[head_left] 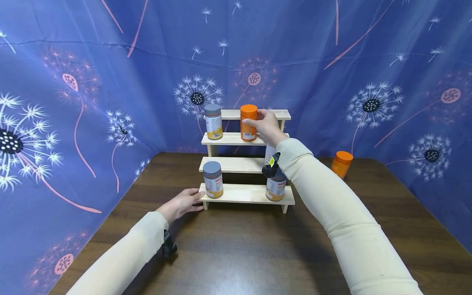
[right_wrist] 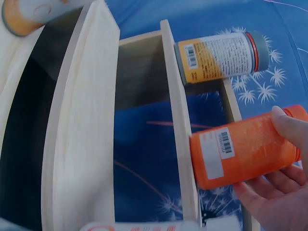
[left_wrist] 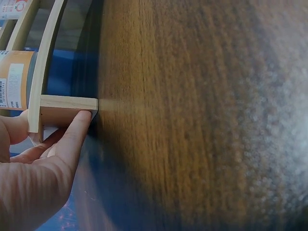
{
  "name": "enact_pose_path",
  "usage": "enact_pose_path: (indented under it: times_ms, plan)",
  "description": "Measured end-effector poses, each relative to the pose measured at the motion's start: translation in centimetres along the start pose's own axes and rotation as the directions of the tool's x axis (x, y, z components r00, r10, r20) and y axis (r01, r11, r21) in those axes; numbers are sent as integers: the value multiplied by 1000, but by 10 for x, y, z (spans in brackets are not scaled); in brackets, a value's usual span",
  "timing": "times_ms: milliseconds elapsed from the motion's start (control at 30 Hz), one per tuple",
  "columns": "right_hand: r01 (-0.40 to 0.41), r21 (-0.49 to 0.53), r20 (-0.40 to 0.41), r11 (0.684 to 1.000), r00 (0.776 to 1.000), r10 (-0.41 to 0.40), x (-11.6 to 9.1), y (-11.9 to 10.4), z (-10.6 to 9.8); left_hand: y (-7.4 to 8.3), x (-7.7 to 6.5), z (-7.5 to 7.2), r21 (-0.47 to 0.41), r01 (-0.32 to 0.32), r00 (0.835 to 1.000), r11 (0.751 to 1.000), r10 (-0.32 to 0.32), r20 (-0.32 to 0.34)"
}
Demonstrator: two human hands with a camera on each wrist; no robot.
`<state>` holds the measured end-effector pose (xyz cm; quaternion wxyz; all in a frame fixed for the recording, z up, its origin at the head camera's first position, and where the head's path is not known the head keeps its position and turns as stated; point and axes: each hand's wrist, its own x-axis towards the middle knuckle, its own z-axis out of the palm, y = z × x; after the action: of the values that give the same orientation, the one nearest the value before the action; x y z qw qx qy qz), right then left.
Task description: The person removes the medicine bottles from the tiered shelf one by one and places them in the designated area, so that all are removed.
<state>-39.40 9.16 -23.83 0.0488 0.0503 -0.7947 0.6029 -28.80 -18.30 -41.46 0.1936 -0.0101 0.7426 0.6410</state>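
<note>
1. On the rack's second tier from top, the orange jar is standing mid-board, right hand clamping it.
2. Left hand is pinching the rack's bottom-left end, probably steadying it.
3. Already sitting on tiers: bottom-left jar, bottom-right jar, upper-left jar, mostly hidden white jar.
4. Looks outstanding: releasing this one; spare jar is waiting on the table.

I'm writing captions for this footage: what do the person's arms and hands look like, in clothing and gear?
The left hand and right hand wear no gloves. The left sleeve and right sleeve are long, plain and cream-coloured. Each wrist bears a small device: the left wrist device is black; the right wrist device is black with a yellow mark.
</note>
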Motion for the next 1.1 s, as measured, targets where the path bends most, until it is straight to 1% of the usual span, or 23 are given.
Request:
enact_pose_path:
  times_ms: [133,233,300,500,733,900,1100]
  plan:
    - [2,-8,-41,1000,999,-2,0,0,-10,3,0,2,4,5,1000,1000,-5,4]
    - [-10,-43,-59,999,998,7,0,0,-19,3,0,3,1,7,1000,1000,-7,4]
    - [-17,-62,-56,998,998,14,0,0,-23,2,0,3,-3,9,1000,1000,-9,1]
    - [-36,-54,-58,998,998,33,-4,-1,-33,0,1,3,-6,0,1000,1000,0,7]
    - [-13,-56,-112,998,994,7,-8,5,-41,-3,1,2,-15,-5,1000,1000,5,8]
    - [1,-62,-149,998,989,-10,-9,9,-50,-2,-1,0,-7,-10,1000,1000,10,22]
    - [13,-43,-162,999,987,-20,-11,13,-62,0,-3,0,-3,-22,999,1000,22,23]
